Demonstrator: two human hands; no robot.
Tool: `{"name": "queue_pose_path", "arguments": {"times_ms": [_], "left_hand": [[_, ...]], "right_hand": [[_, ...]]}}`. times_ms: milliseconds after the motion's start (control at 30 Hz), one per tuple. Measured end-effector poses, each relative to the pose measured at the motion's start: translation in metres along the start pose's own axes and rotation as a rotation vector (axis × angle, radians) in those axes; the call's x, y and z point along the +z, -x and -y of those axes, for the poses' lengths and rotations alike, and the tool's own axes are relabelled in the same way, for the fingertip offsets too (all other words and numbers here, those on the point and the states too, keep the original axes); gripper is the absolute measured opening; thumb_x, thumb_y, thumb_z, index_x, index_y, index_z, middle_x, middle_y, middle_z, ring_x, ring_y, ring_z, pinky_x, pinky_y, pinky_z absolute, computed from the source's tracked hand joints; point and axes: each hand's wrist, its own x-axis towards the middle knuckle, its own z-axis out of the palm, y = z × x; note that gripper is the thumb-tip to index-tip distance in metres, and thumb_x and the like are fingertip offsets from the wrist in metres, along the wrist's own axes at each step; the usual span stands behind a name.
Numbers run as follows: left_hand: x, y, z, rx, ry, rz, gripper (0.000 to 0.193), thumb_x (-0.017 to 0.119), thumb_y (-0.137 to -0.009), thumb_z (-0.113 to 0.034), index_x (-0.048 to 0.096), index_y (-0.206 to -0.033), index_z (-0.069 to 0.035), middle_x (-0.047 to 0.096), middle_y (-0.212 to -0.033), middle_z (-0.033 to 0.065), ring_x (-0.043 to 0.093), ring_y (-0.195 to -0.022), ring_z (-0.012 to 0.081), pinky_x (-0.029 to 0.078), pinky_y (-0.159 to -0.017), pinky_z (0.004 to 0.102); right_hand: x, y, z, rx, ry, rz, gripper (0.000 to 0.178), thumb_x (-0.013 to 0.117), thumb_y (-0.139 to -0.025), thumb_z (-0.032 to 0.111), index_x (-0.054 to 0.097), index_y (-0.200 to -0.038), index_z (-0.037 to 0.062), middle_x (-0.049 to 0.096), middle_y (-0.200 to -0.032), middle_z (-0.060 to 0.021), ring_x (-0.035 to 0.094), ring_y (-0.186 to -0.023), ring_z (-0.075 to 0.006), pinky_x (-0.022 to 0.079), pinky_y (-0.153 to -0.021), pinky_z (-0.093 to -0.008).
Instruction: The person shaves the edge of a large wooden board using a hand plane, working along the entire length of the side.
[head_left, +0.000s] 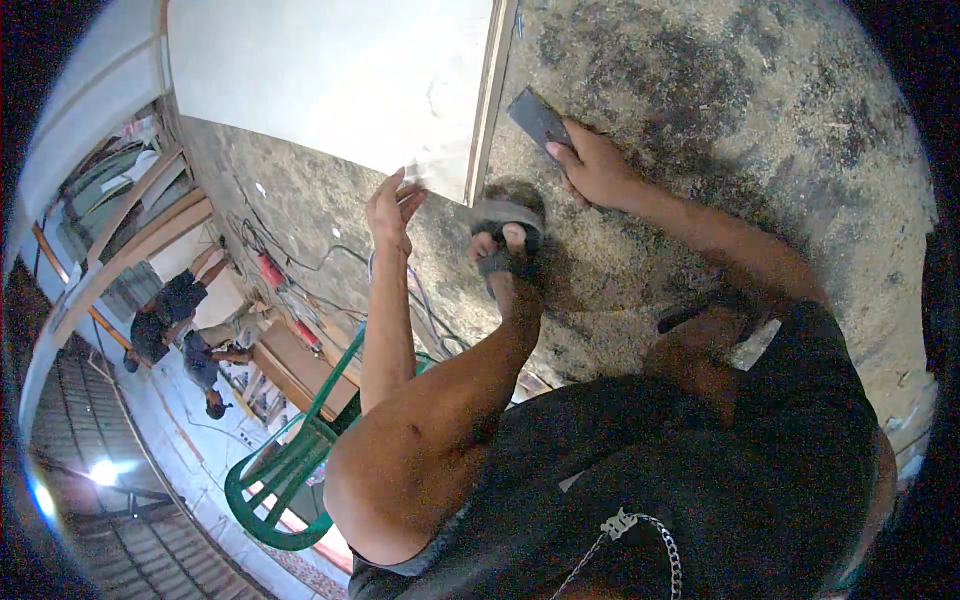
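Observation:
A large white panel point(330, 80) with a bare wooden edge fills the upper left and middle. At its near edge, close to the corner, my left hand point(388, 212) has its bent fingers on the rim, gripping it lightly. To the right of the panel's wooden side, my right hand point(600, 170) is closed around one end of a dark grey flat rectangular block point(538, 118). The block is held over the dusty floor, apart from the panel. My fingers partly cover the block's near end.
My sandalled foot point(508, 235) is just below the panel's corner. Sawdust covers the concrete floor point(700, 90). A green plastic chair point(290, 470) stands at the lower left, near cables and a red tool point(270, 268). Two other people point(165, 315) are farther left beside wooden boards.

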Motion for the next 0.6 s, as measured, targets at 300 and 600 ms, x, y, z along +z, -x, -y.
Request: {"name": "queue_pose_path", "arguments": {"times_ms": [300,600], "left_hand": [[-0.004,0.001,-0.014,-0.012,-0.167,0.117,0.044,0.060,-0.085,-0.023,0.051,-0.117,0.006,0.063,-0.085,0.0157,0.064,-0.075,0.0220,0.054,-0.068,0.0275],[-0.014,0.002,0.012,0.061,-0.040,0.166,0.061,0.060,-0.085,-0.017,0.032,-0.133,0.009,0.063,-0.098,0.0189,0.065,-0.088,0.0245,0.054,-0.073,0.0307]], "right_hand": [[0.026,0.001,0.007,0.077,-0.251,0.167,0.014,0.043,-0.096,0.017,0.041,-0.102,0.0046,0.045,-0.049,-0.0027,0.045,-0.034,-0.0144,0.036,-0.034,-0.0326],[0.071,0.013,0.005,0.085,-0.284,-0.147,0.023,0.052,-0.090,0.020,0.048,-0.102,0.0006,0.056,-0.073,-0.0243,0.055,-0.064,-0.0435,0.041,-0.057,-0.0467]]}}
